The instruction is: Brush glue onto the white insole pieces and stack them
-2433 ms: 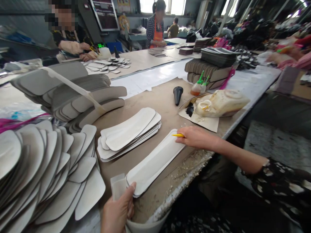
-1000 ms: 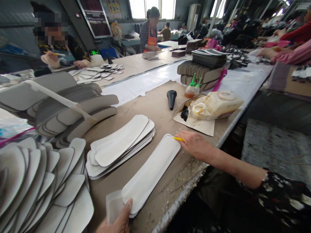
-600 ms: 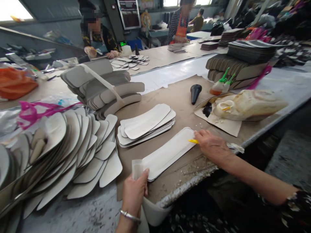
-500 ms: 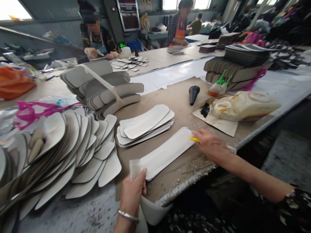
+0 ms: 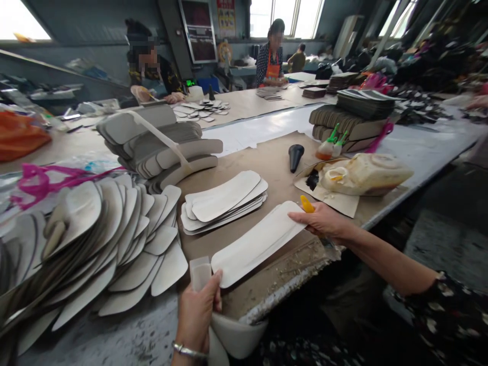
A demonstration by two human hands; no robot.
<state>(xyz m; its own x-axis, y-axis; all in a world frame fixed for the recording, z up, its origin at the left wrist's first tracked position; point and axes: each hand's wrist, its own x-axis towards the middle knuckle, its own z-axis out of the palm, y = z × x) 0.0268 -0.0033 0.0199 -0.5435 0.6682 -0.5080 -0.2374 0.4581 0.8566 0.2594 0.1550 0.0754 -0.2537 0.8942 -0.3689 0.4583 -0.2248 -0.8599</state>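
Observation:
A long white padded strip (image 5: 255, 243) lies slanted on the brown work surface (image 5: 274, 162) near its front edge. My left hand (image 5: 196, 315) is closed, its thumb pressing the strip's near end beside a small white tab (image 5: 200, 272). My right hand (image 5: 323, 221) pinches the strip's far end and holds a yellow tool (image 5: 307, 204). A stack of similar white strips (image 5: 223, 200) lies just behind.
Fanned grey-white cut pieces (image 5: 95, 239) spread at the left, grey stacks (image 5: 156, 142) behind them. A black cone (image 5: 295, 155), glue bottles (image 5: 328, 146) and a plastic jug (image 5: 364, 174) stand at the right. Other people work at far tables. A white bowl (image 5: 236, 335) hangs at the edge.
My right hand has lifted the strip's far end and the yellow tool now points upward. The view turned left and then steadied. My left hand stays on the near end.

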